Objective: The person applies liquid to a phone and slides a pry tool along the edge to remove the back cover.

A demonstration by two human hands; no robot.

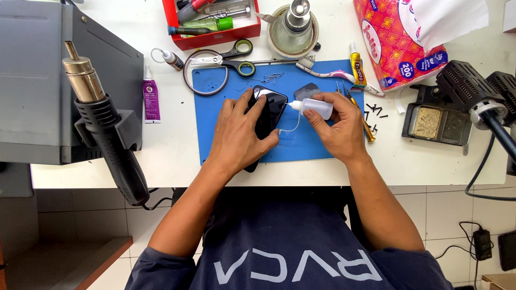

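Squeeze bottle (316, 108) lying crosswise, nozzle pointing left at phone (269, 110)

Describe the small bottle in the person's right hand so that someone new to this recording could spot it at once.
Start at the blue mat in the middle of the white bench. On it the right hand holds a small squeeze bottle, tipped sideways toward the black phone under the left hand. Unlike the yellow glue tube nearby, it is translucent white with a thin nozzle.
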